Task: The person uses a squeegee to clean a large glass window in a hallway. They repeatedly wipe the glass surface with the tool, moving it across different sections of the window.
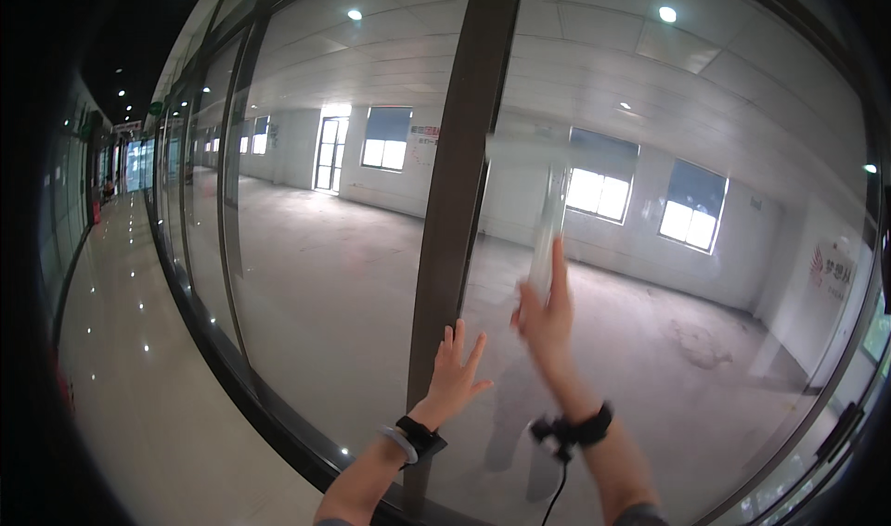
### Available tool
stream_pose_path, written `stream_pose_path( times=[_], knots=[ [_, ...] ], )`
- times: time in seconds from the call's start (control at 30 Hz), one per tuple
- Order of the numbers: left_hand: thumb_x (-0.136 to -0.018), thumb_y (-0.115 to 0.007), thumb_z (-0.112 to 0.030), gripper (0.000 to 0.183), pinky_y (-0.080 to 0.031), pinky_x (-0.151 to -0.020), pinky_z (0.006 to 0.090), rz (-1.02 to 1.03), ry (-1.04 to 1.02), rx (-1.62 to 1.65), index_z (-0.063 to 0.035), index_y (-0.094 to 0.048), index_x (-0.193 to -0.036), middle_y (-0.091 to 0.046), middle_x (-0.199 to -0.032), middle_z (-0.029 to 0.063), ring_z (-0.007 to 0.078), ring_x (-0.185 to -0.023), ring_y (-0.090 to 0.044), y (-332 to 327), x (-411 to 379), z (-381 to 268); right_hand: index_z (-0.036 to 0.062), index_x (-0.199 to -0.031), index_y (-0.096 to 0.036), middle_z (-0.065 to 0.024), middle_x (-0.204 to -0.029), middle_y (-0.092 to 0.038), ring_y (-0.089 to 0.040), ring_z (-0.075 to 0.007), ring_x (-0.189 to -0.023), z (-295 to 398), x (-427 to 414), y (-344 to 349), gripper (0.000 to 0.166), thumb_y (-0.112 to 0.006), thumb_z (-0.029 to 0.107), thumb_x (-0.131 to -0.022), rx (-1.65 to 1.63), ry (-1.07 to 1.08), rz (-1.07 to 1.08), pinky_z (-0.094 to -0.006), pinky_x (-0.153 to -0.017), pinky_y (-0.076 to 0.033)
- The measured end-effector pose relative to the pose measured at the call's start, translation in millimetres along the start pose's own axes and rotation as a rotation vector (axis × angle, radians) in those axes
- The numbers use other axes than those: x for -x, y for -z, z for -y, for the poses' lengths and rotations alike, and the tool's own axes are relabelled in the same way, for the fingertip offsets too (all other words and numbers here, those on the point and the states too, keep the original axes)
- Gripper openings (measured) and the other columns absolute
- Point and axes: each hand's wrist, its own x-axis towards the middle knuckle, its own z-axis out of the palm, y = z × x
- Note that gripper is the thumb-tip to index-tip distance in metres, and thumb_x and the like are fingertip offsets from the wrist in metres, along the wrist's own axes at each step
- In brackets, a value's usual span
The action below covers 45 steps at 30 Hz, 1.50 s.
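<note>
My right hand grips the pale handle of a window squeegee, its index finger stretched along it. Motion blurs the tool; its wide head is at the top, over the glass pane and beside a dark metal mullion. Lower and to the left, my left hand has its fingers spread and holds nothing. Its fingertips are by the mullion's right edge, and whether they touch the glass or the frame is hard to tell. Each wrist wears a black strap, and a cable hangs from the right one.
Behind the glass lies a room with a bare floor, windows with blue blinds and ceiling lights. A corridor with a glossy tiled floor runs away on the left. A dark bottom rail edges the glass wall.
</note>
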Motion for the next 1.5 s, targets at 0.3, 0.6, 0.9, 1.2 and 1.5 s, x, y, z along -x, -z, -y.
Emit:
stream_pose_path(
  times=[0.3, 0.6, 0.9, 1.2, 1.5],
  knots=[
    [-0.078, -0.079, -0.039, 0.096, -0.016, -0.111, 0.0657, -0.096, -0.109, 0.044, -0.0149, -0.024, -0.153, -0.003, -0.158, 0.0293, 0.0543, -0.142, -0.011, -22, -5, -6, 0.0056, -0.149, -0.036, -0.0229, -0.098, -0.064, -0.063, -0.0293, -0.071, 41, -74, 22, 0.059, -0.053, 0.010, -0.093, 0.508, 0.206, -0.126, -0.0418, -0.067, -0.051],
    [-0.081, -0.066, -0.062, 0.086, -0.020, -0.107, 0.0660, -0.224, -0.309, -0.153, -0.0297, -0.030, -0.151, -0.020, -0.159, 0.0155, 0.0433, -0.143, -0.021, -70, -27, -25, 0.0191, -0.147, -0.041, -0.0185, -0.082, -0.055, -0.059, -0.0348, -0.062, 25, -42, 46, 0.059, -0.060, 0.015, -0.092, 1.096, 0.404, -0.041, -0.0446, -0.059, -0.049],
    [-0.088, -0.054, -0.063, 0.074, -0.010, -0.110, 0.0660, -0.347, -0.366, -0.205, -0.0294, -0.033, -0.150, -0.018, -0.159, 0.0177, 0.0432, -0.146, -0.012, -90, -27, -23, -0.0001, -0.137, -0.053, -0.0113, -0.097, -0.071, -0.061, -0.0141, -0.067, 74, -76, 233, 0.044, -0.060, 0.015, -0.096, 0.708, 0.263, -0.997, -0.0335, -0.071, -0.051],
    [-0.089, -0.050, -0.063, 0.066, -0.012, -0.111, 0.0668, -0.412, -0.394, -0.222, -0.0332, -0.035, -0.147, -0.020, -0.159, 0.0177, 0.0435, -0.145, -0.016, -82, -35, -11, 0.0217, -0.141, -0.051, -0.0114, -0.074, -0.058, -0.057, -0.0253, -0.059, 55, -44, 126, 0.051, -0.064, 0.026, -0.092, 1.504, 0.603, -0.004, -0.0385, -0.052, -0.044],
    [-0.092, -0.047, -0.059, 0.066, -0.013, -0.112, 0.0676, -0.417, -0.383, -0.194, -0.0321, -0.031, -0.150, -0.018, -0.160, 0.0184, 0.0448, -0.146, -0.016, -74, -36, -16, 0.0136, -0.143, -0.048, -0.0108, -0.059, -0.059, -0.054, -0.0186, -0.052, 89, -45, 257, 0.048, -0.058, 0.024, -0.098, 1.225, 0.176, -0.882, -0.0369, -0.054, -0.044]
  ],
)
